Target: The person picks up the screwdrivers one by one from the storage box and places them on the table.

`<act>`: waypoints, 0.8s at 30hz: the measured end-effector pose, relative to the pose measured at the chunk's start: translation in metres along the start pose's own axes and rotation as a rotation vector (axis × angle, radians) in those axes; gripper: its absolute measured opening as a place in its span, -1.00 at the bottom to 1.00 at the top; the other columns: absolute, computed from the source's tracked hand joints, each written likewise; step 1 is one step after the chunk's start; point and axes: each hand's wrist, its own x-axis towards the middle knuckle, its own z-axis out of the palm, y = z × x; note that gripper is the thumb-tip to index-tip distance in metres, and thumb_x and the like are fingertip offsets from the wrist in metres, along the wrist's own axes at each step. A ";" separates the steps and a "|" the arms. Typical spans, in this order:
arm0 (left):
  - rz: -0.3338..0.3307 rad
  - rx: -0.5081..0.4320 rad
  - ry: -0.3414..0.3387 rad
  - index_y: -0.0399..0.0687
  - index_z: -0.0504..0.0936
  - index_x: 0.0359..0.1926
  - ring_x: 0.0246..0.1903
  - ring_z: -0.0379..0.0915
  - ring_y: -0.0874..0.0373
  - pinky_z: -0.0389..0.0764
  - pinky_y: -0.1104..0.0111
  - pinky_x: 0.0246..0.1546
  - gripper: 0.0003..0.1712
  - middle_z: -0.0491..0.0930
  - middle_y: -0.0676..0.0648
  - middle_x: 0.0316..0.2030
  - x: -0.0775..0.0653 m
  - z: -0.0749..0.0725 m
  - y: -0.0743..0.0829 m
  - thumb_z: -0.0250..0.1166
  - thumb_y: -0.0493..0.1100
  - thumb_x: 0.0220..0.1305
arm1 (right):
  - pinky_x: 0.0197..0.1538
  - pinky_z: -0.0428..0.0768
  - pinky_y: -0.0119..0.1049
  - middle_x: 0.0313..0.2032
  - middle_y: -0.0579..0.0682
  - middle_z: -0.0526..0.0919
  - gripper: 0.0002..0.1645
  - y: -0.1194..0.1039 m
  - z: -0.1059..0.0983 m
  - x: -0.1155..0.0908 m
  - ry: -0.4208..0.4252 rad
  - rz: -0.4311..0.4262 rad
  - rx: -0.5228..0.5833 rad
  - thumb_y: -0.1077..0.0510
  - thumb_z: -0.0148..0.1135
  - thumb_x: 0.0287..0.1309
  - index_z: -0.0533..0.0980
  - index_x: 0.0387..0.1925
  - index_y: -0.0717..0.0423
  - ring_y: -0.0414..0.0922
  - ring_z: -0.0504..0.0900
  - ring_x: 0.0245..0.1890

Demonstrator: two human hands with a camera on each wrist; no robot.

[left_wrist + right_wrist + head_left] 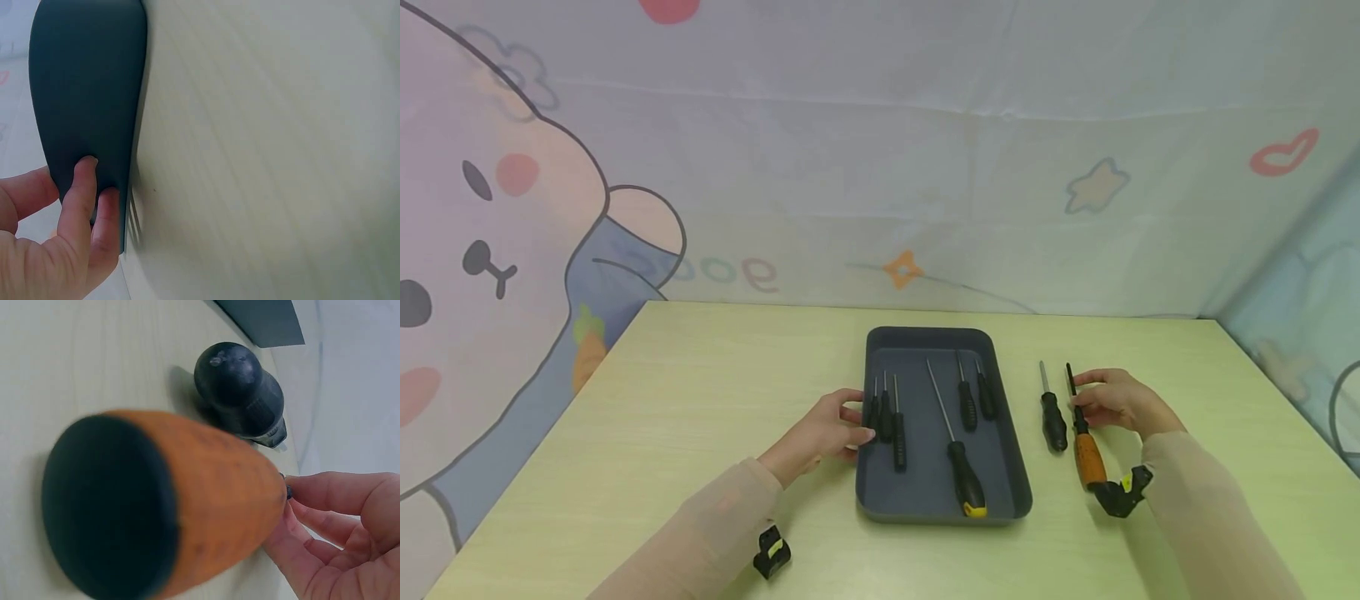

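Observation:
My left hand (837, 427) grips the left wall of a dark grey tray (917, 507). In the left wrist view its fingers (80, 200) lie against the tray's outer side, with the thumb at the rim. Inside the tray are several black-handled screwdrivers, the largest screwdriver (964, 475) having a yellow handle end. Right of the tray, my right hand (1122, 403) pinches an orange-handled screwdriver (1088, 460) near where shaft meets handle. Its dark handle end fills much of the right wrist view. Between this screwdriver and the tray lies a black-handled screwdriver (1053, 423).
The pale wooden table (722, 367) extends to both sides of the tray. A printed cloth (850, 167) hangs behind its back edge. At the far right a dark cable (1334, 408) hangs in view.

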 end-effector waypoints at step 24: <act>-0.005 0.003 0.005 -0.27 0.24 0.29 -0.29 0.55 0.01 0.63 0.16 -0.34 -0.32 0.43 -0.30 -0.09 0.001 0.000 0.000 0.25 -0.47 0.14 | -0.34 0.62 -0.33 -0.42 -0.03 0.54 -0.38 -0.001 0.000 -0.002 0.048 -0.005 -0.055 0.39 0.12 0.14 0.16 0.20 0.54 -0.20 0.53 -0.50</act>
